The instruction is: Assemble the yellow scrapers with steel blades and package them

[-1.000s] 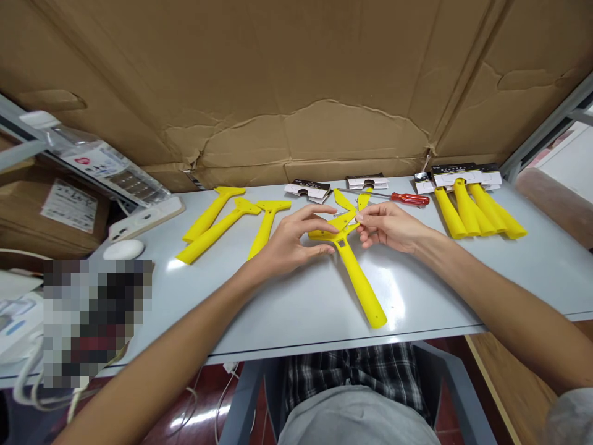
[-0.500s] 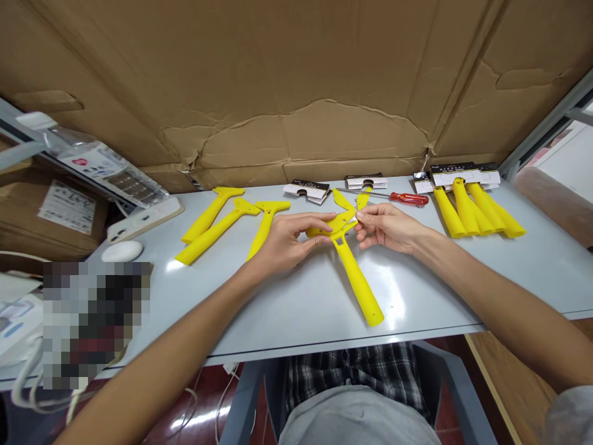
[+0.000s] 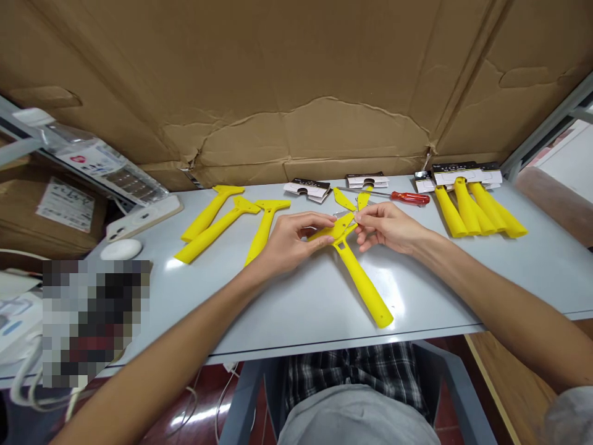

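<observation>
A yellow scraper lies across the table in front of me, its handle pointing toward the near edge and slightly right. My left hand is closed on the left side of its head, thumb and fingers pinching the flat yellow plate. At the right end of the head, my right hand has thumb and forefinger pinched together; what sits between those fingertips is too small to make out. Just behind the head are a loose yellow cover plate and another yellow piece, with small metal bits near them.
A red-handled screwdriver lies behind my right hand. Several yellow scraper handles rest on the left, and carded ones on the right. Folded cards lie at the back, before a cardboard wall. A white mouse is far left.
The handle's near end has swung slightly to the right, tilting the scraper's head. My left fingers have shifted a little on the head; my right hand stays at its right end.
</observation>
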`<control>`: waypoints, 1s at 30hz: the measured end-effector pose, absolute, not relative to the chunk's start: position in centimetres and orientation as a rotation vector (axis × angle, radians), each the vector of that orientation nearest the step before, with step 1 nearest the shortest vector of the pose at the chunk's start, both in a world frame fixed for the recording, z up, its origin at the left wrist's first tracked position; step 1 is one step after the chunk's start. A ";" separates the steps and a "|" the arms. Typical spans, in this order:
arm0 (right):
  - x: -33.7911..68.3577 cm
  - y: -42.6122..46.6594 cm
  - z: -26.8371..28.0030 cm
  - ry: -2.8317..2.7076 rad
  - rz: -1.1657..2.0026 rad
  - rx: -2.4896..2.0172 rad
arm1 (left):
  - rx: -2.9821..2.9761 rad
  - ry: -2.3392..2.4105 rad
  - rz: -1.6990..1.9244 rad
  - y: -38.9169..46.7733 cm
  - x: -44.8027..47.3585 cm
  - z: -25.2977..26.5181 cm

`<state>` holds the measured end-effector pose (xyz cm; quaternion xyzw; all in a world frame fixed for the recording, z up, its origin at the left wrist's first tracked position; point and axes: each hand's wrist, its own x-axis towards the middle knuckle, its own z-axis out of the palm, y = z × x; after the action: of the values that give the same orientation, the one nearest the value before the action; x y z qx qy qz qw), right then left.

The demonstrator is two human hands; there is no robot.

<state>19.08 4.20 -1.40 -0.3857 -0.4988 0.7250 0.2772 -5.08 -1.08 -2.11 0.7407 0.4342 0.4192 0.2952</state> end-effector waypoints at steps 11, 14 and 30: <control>18.9 4.4 -2.1 -1.407 1.868 -1.089 | 2.407 1.185 1.006 -1.7 -5.2 -1.8; 18.9 4.4 -2.1 -1.413 1.856 -1.105 | 2.417 1.122 1.021 -1.6 -5.3 -2.0; 19.1 4.5 -2.0 -1.394 1.839 -1.109 | 2.683 0.937 0.996 -1.0 -5.7 -3.2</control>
<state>19.10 4.50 -2.03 -0.4150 -0.5215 0.6882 0.2866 -5.72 -1.01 -3.21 0.8891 0.3103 0.3300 0.0651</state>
